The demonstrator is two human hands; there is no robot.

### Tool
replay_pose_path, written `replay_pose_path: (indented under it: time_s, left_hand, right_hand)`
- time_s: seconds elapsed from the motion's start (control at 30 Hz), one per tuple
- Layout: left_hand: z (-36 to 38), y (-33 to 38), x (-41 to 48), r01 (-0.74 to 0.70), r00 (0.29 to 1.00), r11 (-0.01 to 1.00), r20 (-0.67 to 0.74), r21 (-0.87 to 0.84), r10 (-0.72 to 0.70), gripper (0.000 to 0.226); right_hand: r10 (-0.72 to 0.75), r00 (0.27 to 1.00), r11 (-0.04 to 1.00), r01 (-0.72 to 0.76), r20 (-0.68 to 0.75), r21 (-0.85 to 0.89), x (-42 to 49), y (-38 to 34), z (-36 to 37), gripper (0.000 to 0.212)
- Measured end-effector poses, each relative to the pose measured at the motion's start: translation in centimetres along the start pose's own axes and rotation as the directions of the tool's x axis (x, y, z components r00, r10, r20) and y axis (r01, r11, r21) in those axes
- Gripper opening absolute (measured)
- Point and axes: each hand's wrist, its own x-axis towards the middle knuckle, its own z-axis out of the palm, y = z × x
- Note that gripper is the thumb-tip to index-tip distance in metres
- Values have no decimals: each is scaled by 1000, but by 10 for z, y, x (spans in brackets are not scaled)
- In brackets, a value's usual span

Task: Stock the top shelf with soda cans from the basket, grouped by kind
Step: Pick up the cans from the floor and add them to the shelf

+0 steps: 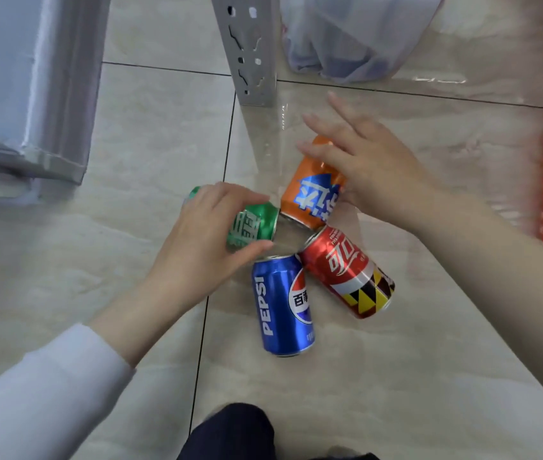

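Left grip [205, 237] curls round green can [258, 224], perhaps tilted.

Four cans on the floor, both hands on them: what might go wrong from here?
1. The right hand lies open over the orange can, fingers not curled round it; a lift could slip.
2. The blue can and red can seem to lie sideways on smooth floor beside the green can that the left hand grips; a nudge could roll them.
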Motion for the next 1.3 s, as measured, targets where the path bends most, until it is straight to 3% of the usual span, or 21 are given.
replay_pose_path:
  time_s: [0.07,0.13,0.27,0.37,0.47,0.53,0.6,0.67,0.83,0.97,1.13,1.3]
  left_hand:
    - [11,7,-6,-44,999,999,-12,-29,44,49]
    - [21,7,-12,-42,999,998,-34,-41,41,46]
    - [37,10,-33,60,996,990,-52,-130,-67,42]
    - [50,17,-58,222,972,948,-19,-226,-232,42]
    - [59,25,-75,389,906,847,-16,-363,-423,56]
    - [65,32,-79,526,819,711,55,-467,-571,71]
    - [72,37,-76,631,732,572,159,-523,-662,94]
    - [79,43,-71,673,693,492,237,-552,-681,106]
    - [90,50,-57,706,649,385,327,-594,-687,97]
    - [89,53,-53,694,648,354,329,-627,-688,83]
    - [67,57,-62,717,591,265,362,-644,-721,72]
    - [-3,84,-82,753,568,213,450,-623,-689,71]
  right_hand:
    - [-110,994,992,111,15,-63,8,3,6,51]
    - [-160,986,981,164,46,-100,10,5,13,44]
    - [-120,990,986,128,75,-104,8,8,18,50]
    - [-69,997,995,71,31,-72,5,9,16,34]
    - [79,995,996,-77,59,-38,-6,10,10,49]
    - [229,971,973,-230,64,-2,-17,9,4,58]
    - [409,911,910,-411,51,53,-31,7,0,66]
    - [571,819,810,-574,61,122,-44,6,-1,71]
    - [783,608,558,-779,129,288,-73,1,4,76]
    - [859,477,354,-815,186,459,-85,-3,4,75]
    - [913,293,64,-791,285,609,-96,-19,-4,75]
    - [896,197,-110,-769,398,629,-116,-58,-63,74]
